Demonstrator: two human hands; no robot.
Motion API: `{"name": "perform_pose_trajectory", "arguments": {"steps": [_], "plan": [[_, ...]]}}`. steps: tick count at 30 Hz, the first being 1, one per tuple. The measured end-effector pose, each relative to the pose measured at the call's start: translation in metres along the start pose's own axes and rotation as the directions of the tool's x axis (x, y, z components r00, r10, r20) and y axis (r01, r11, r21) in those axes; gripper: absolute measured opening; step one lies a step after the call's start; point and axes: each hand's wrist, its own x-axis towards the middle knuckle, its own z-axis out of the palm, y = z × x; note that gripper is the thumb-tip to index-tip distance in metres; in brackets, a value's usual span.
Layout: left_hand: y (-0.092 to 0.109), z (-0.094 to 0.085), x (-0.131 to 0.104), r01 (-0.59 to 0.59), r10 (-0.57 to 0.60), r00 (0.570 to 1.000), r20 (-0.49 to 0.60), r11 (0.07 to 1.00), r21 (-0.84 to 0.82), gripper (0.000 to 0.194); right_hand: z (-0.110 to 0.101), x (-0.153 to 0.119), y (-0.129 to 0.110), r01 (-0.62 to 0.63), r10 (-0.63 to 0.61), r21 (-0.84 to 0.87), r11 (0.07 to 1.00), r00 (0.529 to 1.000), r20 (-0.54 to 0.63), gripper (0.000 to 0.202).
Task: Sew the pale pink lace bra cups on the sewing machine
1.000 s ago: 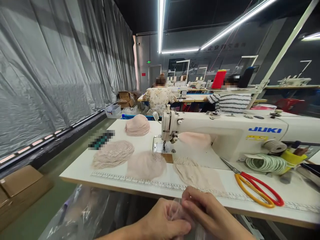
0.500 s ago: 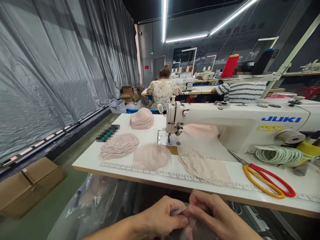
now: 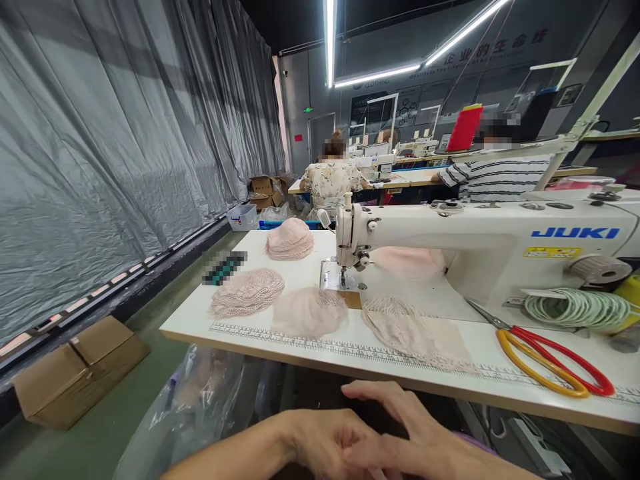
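Observation:
Just below the table's front edge, my left hand [image 3: 323, 433] is bent downward with its knuckles up. Its fingertips are hidden, so whatever it may hold does not show. My right hand [image 3: 413, 427] crosses against it from the right, forefinger stretched out and apart from the other digits, some of which lie over the left hand. Nothing shows in its grip. On the table above them lie a sheer pink fabric piece [image 3: 307, 317] and a lace-edged piece [image 3: 400, 323]. Farther left are a pile of lace pieces [image 3: 247, 293] and a stack of pink cup-shaped pieces [image 3: 289, 239].
A JUKI sewing machine [image 3: 480, 243] stands on the white table [image 3: 300, 267]. Scissors [image 3: 547, 360] with red and yellow handles lie right, near a pale green cord coil [image 3: 575, 310]. A clear plastic bag [image 3: 200, 400] hangs below left; a cardboard box [image 3: 80, 367] is on the floor. Two people sit ahead.
Both hands were pinching a thin, clear plastic film; it no longer shows between them. My right hand has spread its forefinger and crossed over my left. The view has shifted slightly left.

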Motion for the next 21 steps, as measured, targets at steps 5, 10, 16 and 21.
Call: {"name": "perform_pose_trajectory", "arguments": {"steps": [5,10,16,21], "plan": [[-0.016,-0.006,0.009,-0.023,0.024,0.992,0.124,1.000,-0.011,0.057,0.000,0.025,-0.009,0.034,-0.035,0.099,0.995,0.999,0.011,0.018],[-0.026,-0.005,0.016,-0.122,0.117,0.986,-0.122,0.992,-0.036,0.048,0.006,0.018,0.007,-0.170,0.186,0.106,0.980,0.969,-0.163,0.020],[-0.015,-0.002,0.002,-0.249,0.167,0.928,-0.333,0.943,-0.222,0.055,0.018,0.017,0.027,-0.429,0.412,-0.070,0.901,0.894,-0.177,0.023],[-0.010,0.009,0.001,-0.072,0.072,0.915,-0.396,0.997,0.014,0.019,0.025,0.020,0.032,-0.421,0.393,-0.112,0.900,0.896,-0.207,0.024]]}}
